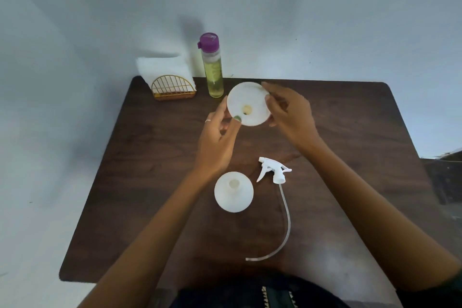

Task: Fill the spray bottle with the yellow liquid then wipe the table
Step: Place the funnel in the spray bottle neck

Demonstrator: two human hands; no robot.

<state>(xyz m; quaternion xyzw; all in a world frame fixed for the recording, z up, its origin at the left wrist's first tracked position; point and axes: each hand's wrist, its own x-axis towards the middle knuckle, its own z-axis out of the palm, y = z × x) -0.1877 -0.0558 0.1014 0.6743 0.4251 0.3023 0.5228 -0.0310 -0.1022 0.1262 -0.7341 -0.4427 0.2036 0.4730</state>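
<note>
gold wire napkin holder (173, 90) against pale wall (325, 20)

A plain home corner: a small dark wood-grain table (350, 120) stands against a bare pale wall (300, 7), with a gold wire napkin holder (173, 89) of white napkins (162, 67) at its back.

Funnel (248, 104) held between the fingers (268, 105) of both hands, above the bench (350, 132). Behind the fingers: bottle (212, 67), with napkin holder (172, 89) to its left. Nearer than the fingers: spray bottle (233, 192) on the bench, trigger head (273, 172) lying to its right.
</note>
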